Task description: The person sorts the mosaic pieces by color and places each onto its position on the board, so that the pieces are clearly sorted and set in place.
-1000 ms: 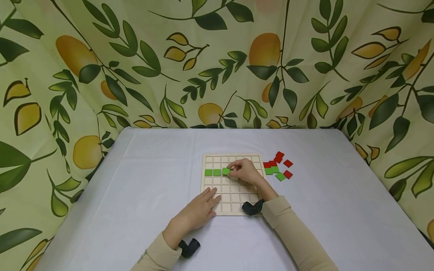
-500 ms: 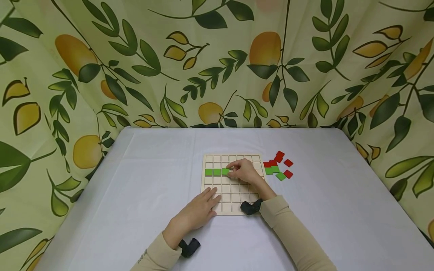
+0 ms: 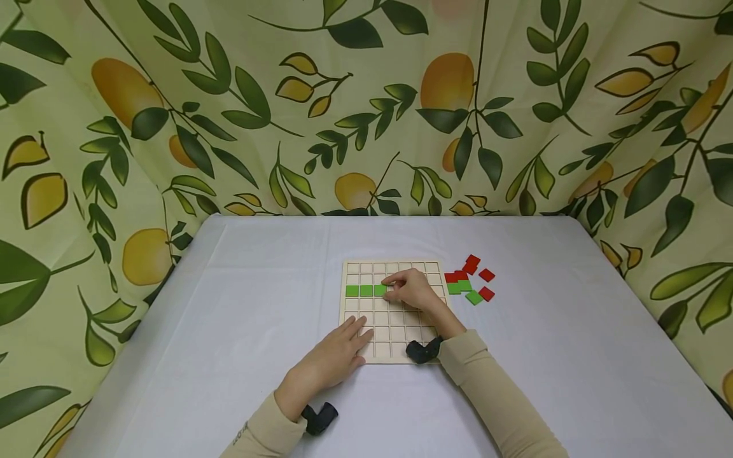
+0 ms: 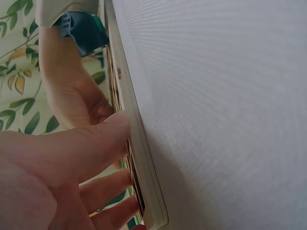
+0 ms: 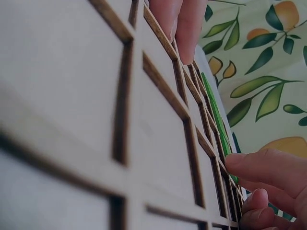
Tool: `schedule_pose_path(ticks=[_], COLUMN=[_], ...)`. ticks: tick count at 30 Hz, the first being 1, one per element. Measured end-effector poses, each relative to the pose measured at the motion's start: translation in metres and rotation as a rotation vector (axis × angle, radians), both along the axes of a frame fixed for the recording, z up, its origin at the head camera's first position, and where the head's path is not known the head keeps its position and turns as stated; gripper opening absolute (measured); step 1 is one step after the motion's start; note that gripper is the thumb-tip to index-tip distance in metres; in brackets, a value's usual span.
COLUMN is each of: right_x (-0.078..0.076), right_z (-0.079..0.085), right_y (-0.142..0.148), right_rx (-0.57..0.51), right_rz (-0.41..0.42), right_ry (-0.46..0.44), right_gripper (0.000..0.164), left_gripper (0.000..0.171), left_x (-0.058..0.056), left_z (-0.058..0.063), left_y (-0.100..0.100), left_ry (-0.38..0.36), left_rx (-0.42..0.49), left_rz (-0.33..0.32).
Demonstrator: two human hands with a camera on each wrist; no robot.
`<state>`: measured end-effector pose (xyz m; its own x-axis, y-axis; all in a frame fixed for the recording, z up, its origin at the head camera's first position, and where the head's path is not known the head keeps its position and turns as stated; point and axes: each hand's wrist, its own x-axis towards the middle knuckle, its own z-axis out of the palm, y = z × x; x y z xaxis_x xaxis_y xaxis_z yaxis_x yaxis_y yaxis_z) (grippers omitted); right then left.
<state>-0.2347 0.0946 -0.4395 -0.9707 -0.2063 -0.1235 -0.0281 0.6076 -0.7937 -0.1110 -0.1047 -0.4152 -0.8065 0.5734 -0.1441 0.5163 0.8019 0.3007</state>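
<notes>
A light wooden grid board (image 3: 397,334) lies flat on the white table. Three green square tiles sit side by side in one of its rows, two of them (image 3: 359,291) to the left of a third green tile (image 3: 379,290). My right hand (image 3: 415,291) pinches this third tile at its right edge with thumb and index finger. In the right wrist view the thumb tip (image 5: 235,163) meets the green strip of tiles (image 5: 217,115). Fingers spread, my left hand (image 3: 335,356) rests on the board's near-left corner; its thumb (image 4: 112,134) lies at the board's edge (image 4: 139,167).
Right of the board lie loose tiles, several red (image 3: 487,275) and several green (image 3: 474,298), some overlapping. Each wrist carries a dark camera mount (image 3: 424,351). A fruit-patterned curtain (image 3: 355,127) hangs behind the white-covered table (image 3: 258,286).
A second ago the third green tile sat slightly raised and off-line; it now lies level in its cell beside the others. My right hand has barely moved; the left hand stayed put.
</notes>
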Motion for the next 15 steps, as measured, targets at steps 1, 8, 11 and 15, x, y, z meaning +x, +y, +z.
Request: schedule_pose_path(ticks=[1, 8, 11, 15], right_x=[0.0000, 0.0009, 0.0026, 0.0068], right_z=[-0.0004, -0.0023, -0.0014, 0.0015], right_y=[0.0000, 0.0031, 0.0049, 0.0077], right_rx=[-0.002, -0.042, -0.052, -0.065], right_rz=[0.000, 0.002, 0.001, 0.009], right_ry=[-0.003, -0.007, -0.005, 0.001], right_gripper=[0.028, 0.029, 0.029, 0.028], left_gripper=[0.049, 0.049, 0.049, 0.049], left_x=[0.0000, 0.0006, 0.0008, 0.0012], left_z=[-0.0001, 0.0001, 0.0002, 0.0003], left_y=[0.0000, 0.0002, 0.0002, 0.0003], left_ry=[0.001, 0.002, 0.003, 0.000], left_rx=[-0.001, 0.001, 0.002, 0.001], left_rz=[0.000, 0.001, 0.002, 0.003])
